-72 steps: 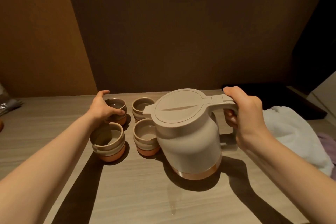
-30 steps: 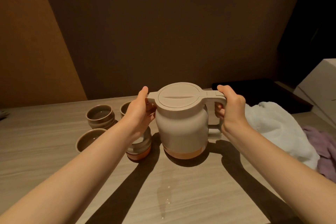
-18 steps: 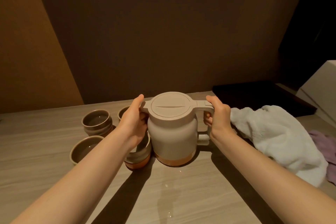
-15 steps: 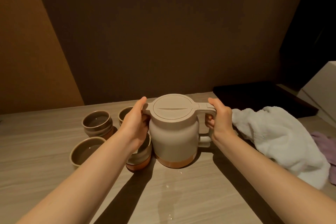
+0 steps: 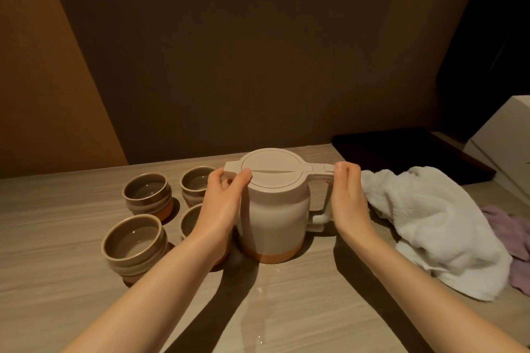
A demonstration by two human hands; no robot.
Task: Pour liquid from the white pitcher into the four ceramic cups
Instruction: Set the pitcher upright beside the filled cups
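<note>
The white pitcher (image 5: 275,209), lid shut and with a copper-coloured base, stands upright on the wooden table (image 5: 57,281). My left hand (image 5: 222,203) rests against its left side, thumb on the lid edge and fingers round the spout. My right hand (image 5: 348,200) is flat beside the handle, fingers straight, not wrapped around it. Left of the pitcher stand the ceramic cups: back left cup (image 5: 147,195), back right cup (image 5: 196,182), front left cup (image 5: 133,242). The front right cup (image 5: 187,219) is mostly hidden by my left wrist. Liquid shows in the cups.
A crumpled white towel (image 5: 430,223) lies right of the pitcher, with a purple cloth (image 5: 513,238) beyond it. A dark tray (image 5: 401,149) and a white box (image 5: 504,137) sit at the back right. Small spilled drops (image 5: 261,289) wet the table in front of the pitcher. A brown wall closes the back.
The pitcher has been set down upright right of the cups. My right hand has opened off the handle. My left hand left the back cup and came to the spout.
</note>
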